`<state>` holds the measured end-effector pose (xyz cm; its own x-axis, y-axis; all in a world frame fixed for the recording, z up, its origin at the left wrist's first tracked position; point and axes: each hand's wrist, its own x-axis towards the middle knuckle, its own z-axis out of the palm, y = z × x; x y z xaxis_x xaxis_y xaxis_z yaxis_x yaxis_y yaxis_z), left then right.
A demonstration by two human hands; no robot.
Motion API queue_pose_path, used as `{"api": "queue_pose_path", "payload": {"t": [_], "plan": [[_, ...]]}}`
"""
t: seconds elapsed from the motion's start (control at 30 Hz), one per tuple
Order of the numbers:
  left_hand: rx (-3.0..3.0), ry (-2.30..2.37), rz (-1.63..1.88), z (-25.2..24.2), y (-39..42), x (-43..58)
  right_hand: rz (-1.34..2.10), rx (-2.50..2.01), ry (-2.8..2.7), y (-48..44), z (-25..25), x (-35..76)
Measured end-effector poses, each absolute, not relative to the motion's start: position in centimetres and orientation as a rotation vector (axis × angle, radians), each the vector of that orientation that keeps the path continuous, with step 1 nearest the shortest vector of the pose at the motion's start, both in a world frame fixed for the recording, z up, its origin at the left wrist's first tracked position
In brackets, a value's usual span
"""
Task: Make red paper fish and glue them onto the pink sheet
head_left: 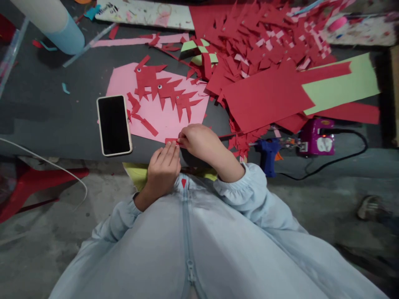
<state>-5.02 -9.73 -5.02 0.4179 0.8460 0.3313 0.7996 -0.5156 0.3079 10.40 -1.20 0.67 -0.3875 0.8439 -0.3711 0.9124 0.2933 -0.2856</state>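
Note:
At the table's front edge both hands work on a small red paper strip (pixel 170 140). My left hand (pixel 164 168) has its fingers close together over the strip's near edge, with the thumb hidden. Curled closed, my right hand (pixel 201 143) pinches the strip's right end, and its fingers touch the left fingertips. Just beyond lies a pink paper sheet (pixel 149 120). On it rest several red paper fish (pixel 166 92) with stick-on eyes, along with loose red paper scraps (pixel 134 104).
A phone (pixel 114 124) lies left of the pink sheet. Red paper cutouts (pixel 264 41) are heaped at the back right, behind a large red sheet (pixel 268 97). Right of my hands sit a blue glue gun (pixel 268 155) and a purple power box (pixel 318 137) with a black cord. A bottle (pixel 67 35) stands back left.

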Motion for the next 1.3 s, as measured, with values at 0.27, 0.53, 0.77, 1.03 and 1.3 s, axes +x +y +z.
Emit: {"api": "queue_pose_path", "payload": {"t": [0.27,0.53,0.77,1.03,1.3], "plan": [[2.605,1.507,0.734,-4.8,-9.6,-5.1,-0.615,1.618,2.403,-1.3,0.9,10.1],[2.655,1.519,0.717,-4.4,-9.9,-5.3,-0.531,1.542,2.480,-2.2,2.1,9.4],[2.588,1.508,0.688,-3.9,-10.2,-6.0,-0.571,1.541,2.524,-1.8,1.4,9.6],[2.598,1.533,0.737,-4.1,-9.6,-6.3,-0.655,1.592,2.478,-1.3,0.6,9.4],[2.707,1.522,0.745,-3.7,-9.2,-6.4,-0.691,1.644,2.470,-1.4,0.5,9.5]]}}
